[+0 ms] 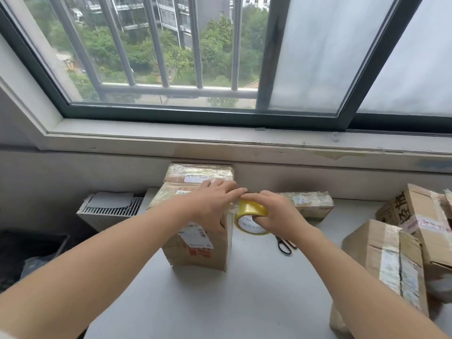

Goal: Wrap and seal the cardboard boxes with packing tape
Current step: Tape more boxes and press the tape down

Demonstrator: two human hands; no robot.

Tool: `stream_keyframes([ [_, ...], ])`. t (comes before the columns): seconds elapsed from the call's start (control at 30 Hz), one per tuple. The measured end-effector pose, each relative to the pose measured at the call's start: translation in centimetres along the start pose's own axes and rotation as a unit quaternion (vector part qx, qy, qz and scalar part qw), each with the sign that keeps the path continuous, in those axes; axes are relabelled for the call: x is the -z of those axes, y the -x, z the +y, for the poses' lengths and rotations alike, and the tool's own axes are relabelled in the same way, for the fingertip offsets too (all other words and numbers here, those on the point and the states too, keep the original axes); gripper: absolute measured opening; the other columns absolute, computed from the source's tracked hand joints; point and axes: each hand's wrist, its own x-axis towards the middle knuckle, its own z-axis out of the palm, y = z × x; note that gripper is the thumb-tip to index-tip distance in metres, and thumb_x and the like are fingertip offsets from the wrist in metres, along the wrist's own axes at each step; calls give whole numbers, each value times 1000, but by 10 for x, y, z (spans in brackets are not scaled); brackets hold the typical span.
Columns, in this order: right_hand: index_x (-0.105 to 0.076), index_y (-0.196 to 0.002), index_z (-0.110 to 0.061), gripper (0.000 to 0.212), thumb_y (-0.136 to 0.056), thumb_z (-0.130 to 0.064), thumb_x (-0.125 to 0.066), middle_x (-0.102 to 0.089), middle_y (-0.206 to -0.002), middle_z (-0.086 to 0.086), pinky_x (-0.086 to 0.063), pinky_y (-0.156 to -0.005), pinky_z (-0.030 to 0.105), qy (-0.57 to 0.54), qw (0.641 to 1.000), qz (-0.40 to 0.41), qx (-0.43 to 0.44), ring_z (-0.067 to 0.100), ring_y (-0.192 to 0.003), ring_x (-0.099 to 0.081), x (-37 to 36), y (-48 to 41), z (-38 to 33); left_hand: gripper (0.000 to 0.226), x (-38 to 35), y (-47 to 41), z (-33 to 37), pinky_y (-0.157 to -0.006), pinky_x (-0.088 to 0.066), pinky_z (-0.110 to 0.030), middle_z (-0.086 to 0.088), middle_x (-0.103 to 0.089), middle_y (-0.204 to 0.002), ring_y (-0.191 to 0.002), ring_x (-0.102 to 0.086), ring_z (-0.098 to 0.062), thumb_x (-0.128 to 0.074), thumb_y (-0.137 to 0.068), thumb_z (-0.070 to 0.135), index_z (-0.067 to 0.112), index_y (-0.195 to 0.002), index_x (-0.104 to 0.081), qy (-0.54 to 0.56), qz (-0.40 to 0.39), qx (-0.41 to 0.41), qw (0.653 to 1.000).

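Note:
A tall cardboard box (203,250) with a shipping label stands on the white table (220,302) in the middle. My left hand (214,206) lies flat on the box's top right edge, fingers straight, pressing down the tape end. Right beside the box, my right hand (278,214) grips a yellowish roll of packing tape (252,214), with fingers through its core. A short stretch of clear tape runs from the roll to the box top.
Black scissors (285,244) lie on the table right of the roll. A taped box (199,173) stands behind the middle one, a flat one (310,203) at the wall. Two more boxes (389,260) (420,216) crowd the right side. A radiator (110,211) stands left.

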Motion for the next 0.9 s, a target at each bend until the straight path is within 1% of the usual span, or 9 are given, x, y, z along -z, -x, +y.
stream_keyframes([
  [0.1, -61, -136, -37, 66, -76, -14, -78, -70, -116, -12, -53, -89, 33, -58, 996, 52, 31, 11, -104, -65, 23, -8, -17, 108, 4, 15, -10, -119, -30, -41, 2, -30, -154, -142, -28, -20, -88, -67, 54, 23, -155, -34, 110, 60, -9, 992],
  [0.23, -58, -135, -35, 63, -82, -13, -81, -61, -102, -37, -44, -79, 15, -157, 984, 76, 24, 0, -88, -60, 47, -19, -43, 95, -15, 42, -34, -116, -39, -40, 1, -40, -141, -138, -40, -16, -93, -61, 51, 17, -140, -51, 316, 256, -23, 913],
  [0.3, -54, -135, -37, 64, -81, -16, -81, -61, -103, -32, -45, -80, 19, -123, 991, 16, 41, 1, -90, -59, 39, -26, -64, 104, -35, 58, -36, -117, -36, -33, -1, -40, -139, -138, -37, -10, -96, -58, 45, 17, -145, -45, 327, 237, 1, 915],
  [0.37, -49, -138, -39, 68, -79, -20, -79, -62, -123, -24, -47, -93, 26, -58, 993, -62, 82, 3, -109, -59, 14, -34, -81, 107, -56, 71, -32, -116, -34, -24, 3, -39, -138, -136, -36, -4, -97, -59, 36, 19, -148, -41, 325, 188, 22, 927],
  [0.47, -44, -142, -40, 70, -82, -24, -75, -56, -139, -18, -45, -104, 33, -10, 983, -151, 101, 9, -126, -53, -24, -41, -93, 91, -86, 84, -34, -105, -44, -27, 9, -44, -129, -122, -43, -6, -96, -58, 33, 26, -135, -48, 312, 148, 58, 937],
  [0.57, -38, -139, -44, 68, -83, -27, -72, -57, -137, -17, -49, -97, 37, 41, 972, -205, 111, 16, -119, -57, -34, -44, -100, 103, -116, 100, -44, -108, -43, -27, 18, -35, -132, -128, -40, -9, -91, -55, 43, 45, -139, -32, 326, 107, 112, 932],
  [0.63, -36, -137, -45, 67, -82, -29, -71, -58, -135, -21, -50, -90, 35, 101, 965, -214, 116, 16, -110, -60, -19, -47, -92, 121, -128, 115, -59, -114, -34, -21, 18, -31, -138, -135, -35, -9, -94, -57, 41, 34, -154, -23, 338, 104, 145, 924],
  [0.73, -41, -140, -47, 65, -83, -34, -71, -59, -123, -26, -42, -83, 23, 148, 966, -208, 41, 7, -99, -55, 15, -34, -45, 125, -131, 140, -84, -113, -30, -18, 14, -31, -140, -134, -33, -6, -94, -58, 38, 28, -158, -19, 339, 94, 170, 921],
  [0.9, -43, -143, -52, 67, -84, -32, -69, -59, -120, -17, -45, -89, 28, 163, 961, -213, -65, 13, -111, -58, 25, -2, 16, 118, -127, 151, -107, -113, -41, -29, 18, -32, -139, -131, -37, -4, -91, -55, 43, 48, -147, -17, 311, 57, 165, 934],
])
